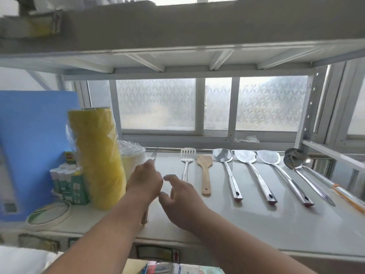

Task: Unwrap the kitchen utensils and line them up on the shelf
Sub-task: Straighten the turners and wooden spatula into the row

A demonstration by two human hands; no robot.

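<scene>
The left hand (pixel 145 180) grips a thin utensil (pixel 154 156) lying on the shelf (pixel 256 220), left of the slotted turner (pixel 186 167). The right hand (pixel 181 196) hovers beside it, fingers loosely spread, holding nothing. Wooden spatula (pixel 205 175), spoons (pixel 227 171) and ladles (pixel 300 165) lie in a row to the right.

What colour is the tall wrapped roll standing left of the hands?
Yellow, under clear plastic film: the tall roll shows plainly in the head view.

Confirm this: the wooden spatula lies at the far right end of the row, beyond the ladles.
Not right. The head view shows the wooden spatula second in the visible row, between the slotted turner and the first steel spoon. The ladles end the row at right.
</scene>
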